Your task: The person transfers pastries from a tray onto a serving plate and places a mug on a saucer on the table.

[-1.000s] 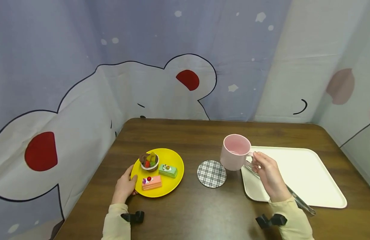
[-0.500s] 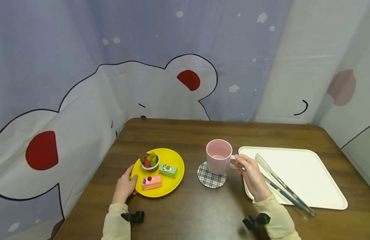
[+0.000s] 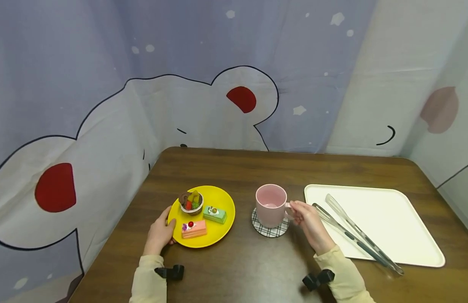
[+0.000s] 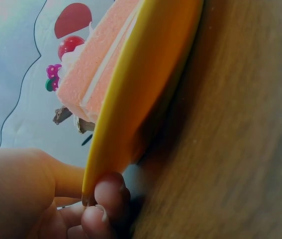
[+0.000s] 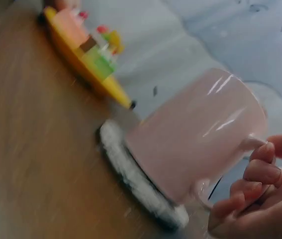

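Observation:
A pink mug [image 3: 271, 208] stands upright over a round plaid coaster [image 3: 271, 232]; in the right wrist view its base looks at or very near the coaster. My right hand [image 3: 310, 224] grips the mug's handle, fingers curled round it. At the left, my left hand [image 3: 159, 232] pinches the rim of a yellow plate [image 3: 218, 233], thumb above and fingertips beneath. The plate carries a pink cake slice [image 3: 194, 229], a green cake slice [image 3: 215, 214] and a small fruit-topped cup dessert [image 3: 192, 203].
To the right lies a white tray [image 3: 404, 227]. Metal tongs [image 3: 357, 235] rest across its left part, with their joined end over the near edge. The brown wooden table [image 3: 234, 273] meets a patterned curtain [image 3: 173, 50] at the back.
My right hand has carried the mug leftward from beside the tray and lowered it over the coaster. My left hand keeps its hold on the plate. The view has shifted slightly.

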`<state>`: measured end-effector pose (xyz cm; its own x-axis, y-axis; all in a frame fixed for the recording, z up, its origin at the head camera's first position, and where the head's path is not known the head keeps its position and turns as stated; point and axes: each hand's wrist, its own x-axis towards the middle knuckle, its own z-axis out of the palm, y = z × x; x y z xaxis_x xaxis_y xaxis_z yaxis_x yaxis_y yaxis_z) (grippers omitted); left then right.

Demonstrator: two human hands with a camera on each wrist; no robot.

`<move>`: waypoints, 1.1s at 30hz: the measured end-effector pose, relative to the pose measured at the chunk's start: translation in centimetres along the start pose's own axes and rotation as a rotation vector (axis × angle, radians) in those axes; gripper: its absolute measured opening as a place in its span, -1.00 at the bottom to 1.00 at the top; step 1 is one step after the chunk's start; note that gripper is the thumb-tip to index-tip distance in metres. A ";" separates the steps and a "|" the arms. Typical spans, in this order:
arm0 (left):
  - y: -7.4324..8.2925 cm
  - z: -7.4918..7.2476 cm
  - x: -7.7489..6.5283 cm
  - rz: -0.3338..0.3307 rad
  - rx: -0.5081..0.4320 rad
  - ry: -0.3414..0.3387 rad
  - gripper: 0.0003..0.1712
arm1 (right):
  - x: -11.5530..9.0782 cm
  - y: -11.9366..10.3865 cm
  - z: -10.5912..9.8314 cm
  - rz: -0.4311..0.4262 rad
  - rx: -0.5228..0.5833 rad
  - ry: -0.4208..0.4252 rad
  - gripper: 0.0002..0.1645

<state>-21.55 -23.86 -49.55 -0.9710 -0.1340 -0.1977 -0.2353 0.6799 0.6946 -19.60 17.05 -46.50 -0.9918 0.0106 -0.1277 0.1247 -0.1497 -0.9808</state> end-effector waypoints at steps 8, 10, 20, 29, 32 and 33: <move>0.1 -0.1 0.0 -0.013 0.005 -0.003 -0.35 | 0.8 1.0 -1.0 -0.017 -0.065 -0.087 -0.56; 0.2 -0.1 0.0 -0.009 0.006 -0.003 -0.35 | 1.0 1.0 -1.3 -0.033 -0.097 -0.116 -0.57; -0.2 0.1 0.2 -0.035 -0.063 -0.032 -0.33 | 1.3 1.6 -2.9 -0.192 -0.284 -0.273 -0.54; -0.6 0.2 0.5 -0.062 -0.151 -0.044 -0.33 | 1.3 1.6 -3.2 -0.194 -0.296 -0.300 -0.58; -0.8 0.1 0.7 -0.062 -0.181 -0.049 -0.33 | 1.4 1.5 -3.2 -0.197 -0.292 -0.311 -0.58; -0.8 0.1 0.7 -0.060 -0.189 -0.050 -0.33 | 1.4 1.5 -3.1 -0.197 -0.294 -0.315 -0.58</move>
<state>-22.06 -24.43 -50.37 -0.9528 -0.1311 -0.2739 -0.3011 0.5234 0.7971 -20.72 19.96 -48.61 -0.9524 -0.2964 0.0715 -0.1089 0.1116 -0.9878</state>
